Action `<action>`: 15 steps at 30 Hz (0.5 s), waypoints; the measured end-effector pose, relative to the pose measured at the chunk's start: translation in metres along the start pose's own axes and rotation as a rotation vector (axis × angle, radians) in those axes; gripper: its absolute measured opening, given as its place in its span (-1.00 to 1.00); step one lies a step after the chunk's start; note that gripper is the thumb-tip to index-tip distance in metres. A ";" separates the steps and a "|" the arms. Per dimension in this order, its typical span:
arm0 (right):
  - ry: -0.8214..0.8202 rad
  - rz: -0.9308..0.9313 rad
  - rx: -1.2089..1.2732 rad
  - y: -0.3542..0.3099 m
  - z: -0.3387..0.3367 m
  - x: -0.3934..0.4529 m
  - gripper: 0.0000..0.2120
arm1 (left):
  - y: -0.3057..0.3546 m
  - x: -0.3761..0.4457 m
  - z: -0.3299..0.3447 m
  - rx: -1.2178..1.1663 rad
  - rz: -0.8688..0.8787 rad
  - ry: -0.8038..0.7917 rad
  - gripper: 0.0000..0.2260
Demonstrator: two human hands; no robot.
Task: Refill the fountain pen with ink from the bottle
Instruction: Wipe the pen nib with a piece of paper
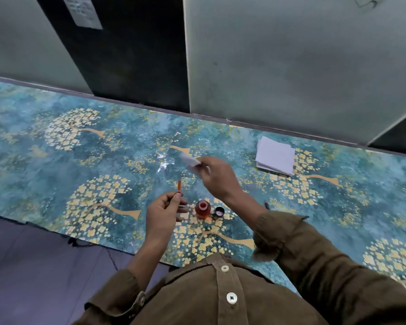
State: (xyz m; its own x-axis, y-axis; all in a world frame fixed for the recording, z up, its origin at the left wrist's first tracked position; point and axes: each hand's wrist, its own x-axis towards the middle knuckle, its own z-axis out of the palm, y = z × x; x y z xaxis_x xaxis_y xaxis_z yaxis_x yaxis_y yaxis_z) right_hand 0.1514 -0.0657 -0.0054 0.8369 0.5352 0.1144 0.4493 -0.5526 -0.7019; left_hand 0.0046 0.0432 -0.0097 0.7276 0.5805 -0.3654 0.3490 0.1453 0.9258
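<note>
Left hand (164, 213) pinches the pen's ink section (179, 187) upright in curled fingers, just left of the open ink bottle (202, 208). Right hand (217, 175) pinches a paper piece (190, 160) above the bench (56, 160).

Likely wiping: keep section upright, dab lightly.

Cap (219, 211) sits beside bottle; paper stack (275, 158) well apart; the right forearm passes near the bottle, so a spill is possible.

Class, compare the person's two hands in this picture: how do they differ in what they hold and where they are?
The left hand pinches a thin orange pen part upright; the right hand grips a white paper piece. The left is beside the open ink bottle; the right is beyond it. Both are above the table.
</note>
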 end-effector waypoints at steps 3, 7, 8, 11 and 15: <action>-0.347 -0.002 -0.234 0.006 0.033 0.018 -0.65 | -0.002 -0.002 -0.013 -0.028 -0.005 0.049 -0.88; -0.595 0.132 -0.292 0.020 0.056 0.022 -0.56 | -0.001 -0.002 -0.022 -0.054 -0.011 0.084 -0.90; -0.591 0.150 -0.250 0.022 0.057 0.023 -0.56 | -0.001 -0.001 -0.023 -0.057 -0.014 0.088 -0.90; -0.547 0.176 -0.146 0.025 0.047 0.023 -0.60 | -0.002 0.001 -0.022 -0.046 -0.021 0.082 -0.90; -0.385 0.196 -0.043 0.038 0.022 0.013 -0.71 | -0.002 0.005 -0.015 0.009 -0.010 0.034 -0.90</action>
State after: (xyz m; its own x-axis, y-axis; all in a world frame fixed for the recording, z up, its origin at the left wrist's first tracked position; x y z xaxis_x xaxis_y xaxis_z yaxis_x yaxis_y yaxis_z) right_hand 0.1725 -0.0649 -0.0460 0.7338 0.6122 -0.2946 0.3131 -0.6896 -0.6530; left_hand -0.0010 0.0581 -0.0117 0.7033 0.6063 -0.3711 0.3614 0.1445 0.9211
